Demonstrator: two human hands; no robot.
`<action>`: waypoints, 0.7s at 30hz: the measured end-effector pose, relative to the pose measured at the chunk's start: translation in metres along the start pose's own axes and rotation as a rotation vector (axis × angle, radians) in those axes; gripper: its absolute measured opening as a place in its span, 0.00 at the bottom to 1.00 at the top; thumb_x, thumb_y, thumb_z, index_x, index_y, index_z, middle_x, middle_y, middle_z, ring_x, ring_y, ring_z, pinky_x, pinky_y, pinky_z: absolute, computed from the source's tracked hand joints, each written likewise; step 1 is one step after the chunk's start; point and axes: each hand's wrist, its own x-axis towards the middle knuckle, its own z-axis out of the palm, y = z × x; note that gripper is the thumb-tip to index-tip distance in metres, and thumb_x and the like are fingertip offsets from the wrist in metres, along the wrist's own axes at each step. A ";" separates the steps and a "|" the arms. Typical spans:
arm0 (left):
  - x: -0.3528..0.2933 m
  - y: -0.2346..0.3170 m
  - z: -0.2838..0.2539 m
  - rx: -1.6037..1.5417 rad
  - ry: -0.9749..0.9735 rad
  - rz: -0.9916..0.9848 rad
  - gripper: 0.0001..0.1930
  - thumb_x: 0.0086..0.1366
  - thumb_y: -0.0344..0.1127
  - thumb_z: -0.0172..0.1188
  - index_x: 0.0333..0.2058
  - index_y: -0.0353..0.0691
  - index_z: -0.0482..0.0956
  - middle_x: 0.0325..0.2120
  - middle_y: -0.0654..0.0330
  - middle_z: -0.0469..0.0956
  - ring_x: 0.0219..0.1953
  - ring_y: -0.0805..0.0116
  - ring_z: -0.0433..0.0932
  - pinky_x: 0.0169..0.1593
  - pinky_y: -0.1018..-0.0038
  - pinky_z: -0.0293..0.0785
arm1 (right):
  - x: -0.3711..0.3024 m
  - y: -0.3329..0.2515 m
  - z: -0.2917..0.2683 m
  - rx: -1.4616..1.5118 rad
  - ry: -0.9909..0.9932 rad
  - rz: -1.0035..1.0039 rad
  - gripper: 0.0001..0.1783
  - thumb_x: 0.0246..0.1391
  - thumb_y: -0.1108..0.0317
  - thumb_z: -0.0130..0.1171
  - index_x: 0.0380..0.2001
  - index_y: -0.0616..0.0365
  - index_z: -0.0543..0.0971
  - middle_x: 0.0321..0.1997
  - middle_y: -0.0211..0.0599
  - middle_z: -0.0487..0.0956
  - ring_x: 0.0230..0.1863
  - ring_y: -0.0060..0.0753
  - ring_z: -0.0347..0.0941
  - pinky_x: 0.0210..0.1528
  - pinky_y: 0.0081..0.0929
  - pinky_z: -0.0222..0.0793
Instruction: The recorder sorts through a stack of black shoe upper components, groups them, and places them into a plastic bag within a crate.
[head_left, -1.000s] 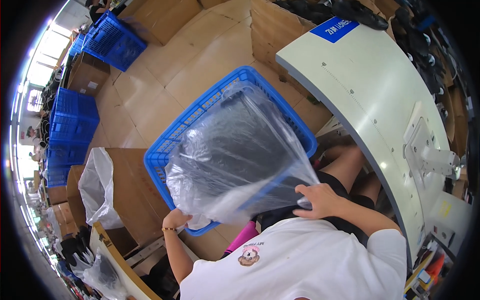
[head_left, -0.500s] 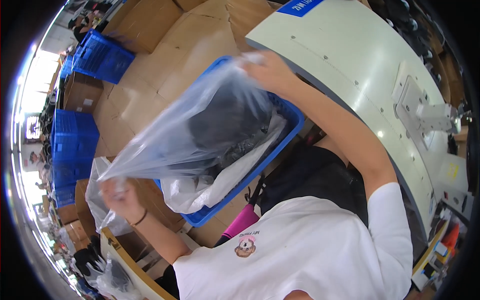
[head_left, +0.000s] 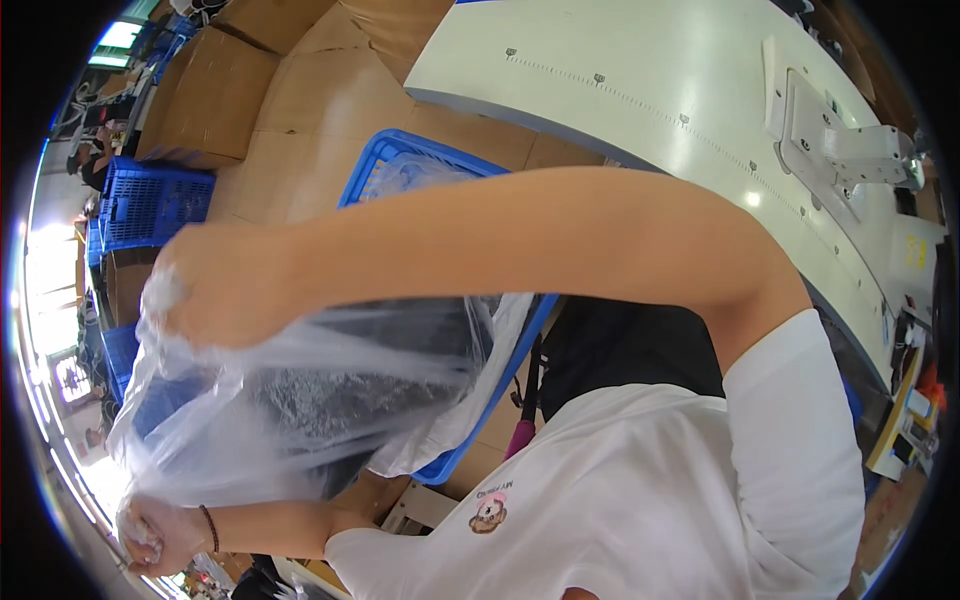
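A large clear plastic bag [head_left: 225, 450] is stretched between my two hands on the left. My left hand [head_left: 160, 535], with a dark band at its wrist, is closed on a bunched part of the bag at the lower left. Farther out, my right hand [head_left: 220, 285] grips another part of its edge, the right arm reaching across the view. Dark material [head_left: 365, 390] shows through the film; its kind cannot be made out. Beneath lies a blue plastic basket [head_left: 435, 470] with a white plastic liner [head_left: 410, 450], partly hidden by the bag and my right arm.
On the right a white worktable [head_left: 640, 90] with a printed scale curves around, carrying a white machine [head_left: 860, 155]. Cardboard boxes [head_left: 205, 100] stand at the far left, near a blue crate [head_left: 155, 205]. Tan floor [head_left: 310, 110] shows beyond the basket.
Both hands have moved left with the bag, the right hand sweeping across from above the basket. The bag and the dark material seen through it have shifted left and nearer.
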 end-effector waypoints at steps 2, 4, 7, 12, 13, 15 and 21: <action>-0.004 0.000 -0.004 0.052 0.104 0.052 0.17 0.52 0.39 0.50 0.08 0.48 0.58 0.06 0.73 0.61 0.11 0.83 0.60 0.18 0.83 0.55 | -0.005 0.001 0.011 -0.111 -0.001 -0.298 0.13 0.49 0.64 0.46 0.26 0.64 0.74 0.29 0.38 0.76 0.30 0.34 0.72 0.32 0.31 0.67; -0.015 0.024 -0.027 0.155 0.152 0.005 0.17 0.51 0.40 0.50 0.07 0.48 0.58 0.05 0.73 0.57 0.09 0.82 0.57 0.18 0.84 0.53 | -0.019 -0.043 0.001 0.549 -0.056 0.495 0.10 0.47 0.68 0.48 0.21 0.63 0.73 0.23 0.38 0.75 0.25 0.33 0.71 0.29 0.29 0.65; -0.052 0.021 -0.076 0.081 -0.077 -0.247 0.17 0.51 0.40 0.50 0.07 0.48 0.58 0.06 0.72 0.54 0.11 0.81 0.55 0.20 0.84 0.54 | -0.023 -0.036 0.009 0.618 0.023 0.482 0.07 0.46 0.70 0.49 0.19 0.61 0.72 0.19 0.37 0.73 0.22 0.29 0.70 0.26 0.27 0.64; -0.183 -0.015 -0.141 1.466 -0.004 -0.560 0.18 0.57 0.43 0.52 0.39 0.35 0.68 0.29 0.58 0.71 0.35 0.68 0.69 0.38 0.72 0.65 | -0.029 0.017 0.024 0.607 0.140 0.676 0.06 0.43 0.71 0.50 0.18 0.61 0.72 0.18 0.36 0.73 0.21 0.27 0.69 0.24 0.26 0.63; -0.196 -0.057 -0.119 1.504 -0.122 -0.789 0.28 0.53 0.47 0.58 0.46 0.32 0.65 0.37 0.54 0.72 0.43 0.65 0.69 0.48 0.70 0.64 | -0.035 0.027 0.023 0.578 0.182 0.720 0.06 0.43 0.71 0.50 0.18 0.61 0.72 0.18 0.36 0.72 0.21 0.26 0.68 0.24 0.26 0.62; -0.220 -0.101 -0.106 1.189 -0.155 -1.005 0.35 0.45 0.48 0.65 0.46 0.27 0.66 0.34 0.54 0.74 0.40 0.63 0.71 0.46 0.68 0.64 | -0.052 0.045 0.028 0.597 0.221 0.683 0.06 0.42 0.71 0.50 0.18 0.61 0.72 0.18 0.36 0.72 0.21 0.27 0.68 0.24 0.26 0.63; -0.299 -0.172 -0.121 1.775 -0.805 -1.404 0.33 0.48 0.61 0.55 0.23 0.25 0.74 0.23 0.36 0.72 0.29 0.41 0.72 0.37 0.61 0.68 | -0.076 0.051 0.025 0.071 0.074 0.494 0.07 0.41 0.68 0.53 0.25 0.60 0.72 0.27 0.40 0.74 0.28 0.37 0.71 0.30 0.32 0.66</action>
